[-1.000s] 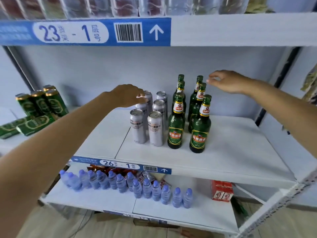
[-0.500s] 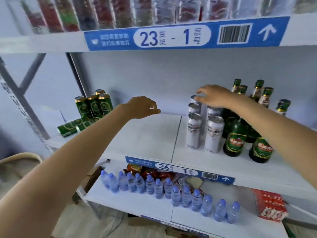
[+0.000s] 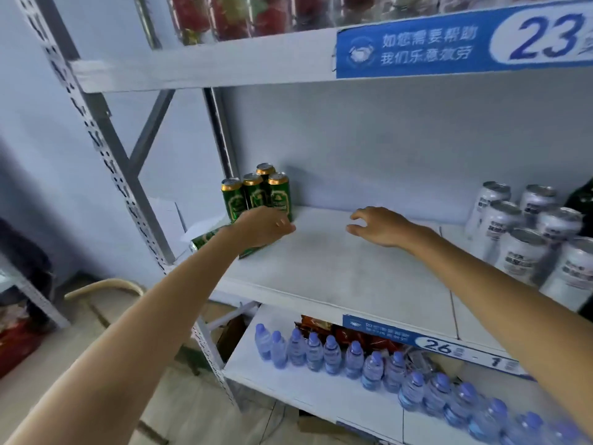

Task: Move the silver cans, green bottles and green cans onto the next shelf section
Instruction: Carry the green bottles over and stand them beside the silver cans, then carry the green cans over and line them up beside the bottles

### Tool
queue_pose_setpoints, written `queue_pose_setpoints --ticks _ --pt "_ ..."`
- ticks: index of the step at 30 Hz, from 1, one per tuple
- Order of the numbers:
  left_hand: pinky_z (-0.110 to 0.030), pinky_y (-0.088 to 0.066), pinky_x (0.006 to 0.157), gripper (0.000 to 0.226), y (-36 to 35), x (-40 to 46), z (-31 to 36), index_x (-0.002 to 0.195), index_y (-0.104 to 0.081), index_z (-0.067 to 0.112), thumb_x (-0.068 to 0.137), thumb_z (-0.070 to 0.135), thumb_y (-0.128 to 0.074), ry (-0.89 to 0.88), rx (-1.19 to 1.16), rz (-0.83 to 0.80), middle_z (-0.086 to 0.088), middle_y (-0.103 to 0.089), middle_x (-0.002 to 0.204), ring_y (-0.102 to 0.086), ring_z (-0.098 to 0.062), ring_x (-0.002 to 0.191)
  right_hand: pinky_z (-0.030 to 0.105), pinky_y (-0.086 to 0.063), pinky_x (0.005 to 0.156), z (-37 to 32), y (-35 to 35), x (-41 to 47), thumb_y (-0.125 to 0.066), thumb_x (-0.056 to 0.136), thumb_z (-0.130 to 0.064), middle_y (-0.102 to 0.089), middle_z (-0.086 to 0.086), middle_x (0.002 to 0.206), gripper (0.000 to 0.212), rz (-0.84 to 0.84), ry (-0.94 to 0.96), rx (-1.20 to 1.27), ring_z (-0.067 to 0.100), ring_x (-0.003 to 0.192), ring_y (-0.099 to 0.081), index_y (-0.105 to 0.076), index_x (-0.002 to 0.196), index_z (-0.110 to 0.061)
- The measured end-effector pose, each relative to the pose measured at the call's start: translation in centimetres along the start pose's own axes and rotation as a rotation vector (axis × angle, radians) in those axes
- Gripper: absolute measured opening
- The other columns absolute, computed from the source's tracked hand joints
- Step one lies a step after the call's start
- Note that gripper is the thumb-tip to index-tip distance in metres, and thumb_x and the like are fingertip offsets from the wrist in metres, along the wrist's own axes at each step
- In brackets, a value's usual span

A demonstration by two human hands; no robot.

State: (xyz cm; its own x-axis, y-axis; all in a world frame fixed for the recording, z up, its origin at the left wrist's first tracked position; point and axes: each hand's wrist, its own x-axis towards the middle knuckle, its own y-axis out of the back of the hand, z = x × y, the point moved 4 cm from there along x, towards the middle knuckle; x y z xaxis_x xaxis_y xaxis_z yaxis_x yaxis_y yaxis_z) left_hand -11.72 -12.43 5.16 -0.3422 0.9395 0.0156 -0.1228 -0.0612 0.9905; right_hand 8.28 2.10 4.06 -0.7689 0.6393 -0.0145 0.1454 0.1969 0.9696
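Observation:
Several green cans with gold tops stand at the back left of the white shelf. More green cans lie on their sides in front of them, partly hidden by my left hand. That hand has curled fingers and rests against the lying cans; no grip shows. My right hand hovers over the bare shelf board, fingers apart and holding nothing. Several silver cans stand in a cluster at the right. A dark green bottle shows at the right edge.
A perforated metal upright and a diagonal brace border the shelf on the left. The lower shelf holds a row of water bottles and snack packets. A labelled shelf hangs overhead. A hose lies on the floor.
The view has swung left. My left hand went from mid-shelf to the green cans. My right hand left the silver cans and now hangs over the bare board.

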Motion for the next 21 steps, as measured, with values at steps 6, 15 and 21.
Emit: queue_pose_setpoints --ticks 6,15,21 --pt "-0.032 -0.043 0.084 0.038 0.2 0.2 -9.9 0.112 -0.067 0.025 0.093 0.052 -0.046 0.114 0.054 -0.016 0.004 -0.068 0.112 -0.061 -0.019 0.101 0.035 -0.039 0.098 -6.8 -3.8 6.9 -0.044 0.094 -0.048 -0.049 0.008 0.142 0.052 -0.062 0.067 0.060 0.026 0.128 -0.047 -0.048 0.135 -0.016" --pt "-0.038 -0.041 0.101 0.044 0.0 4.4 -22.3 0.122 -0.063 0.021 0.096 0.050 -0.041 0.127 0.087 -0.100 -0.002 -0.061 0.129 -0.053 -0.025 0.120 0.034 -0.038 0.066 -13.7 -10.8 14.0 -0.042 0.096 -0.044 -0.063 0.018 0.094 0.046 -0.181 -0.105 0.216 0.033 0.091 -0.060 -0.059 0.092 -0.001" --pt "-0.038 -0.039 0.100 0.051 -2.7 9.1 -26.6 0.124 -0.060 0.022 0.095 0.056 -0.036 0.036 0.089 -0.197 -0.003 -0.058 0.133 -0.050 -0.025 0.124 0.031 -0.042 0.072 -16.7 -12.9 17.2 -0.043 0.094 -0.052 -0.062 0.017 0.116 0.054 -0.130 -0.393 0.372 0.031 0.101 -0.059 -0.059 0.117 -0.005"
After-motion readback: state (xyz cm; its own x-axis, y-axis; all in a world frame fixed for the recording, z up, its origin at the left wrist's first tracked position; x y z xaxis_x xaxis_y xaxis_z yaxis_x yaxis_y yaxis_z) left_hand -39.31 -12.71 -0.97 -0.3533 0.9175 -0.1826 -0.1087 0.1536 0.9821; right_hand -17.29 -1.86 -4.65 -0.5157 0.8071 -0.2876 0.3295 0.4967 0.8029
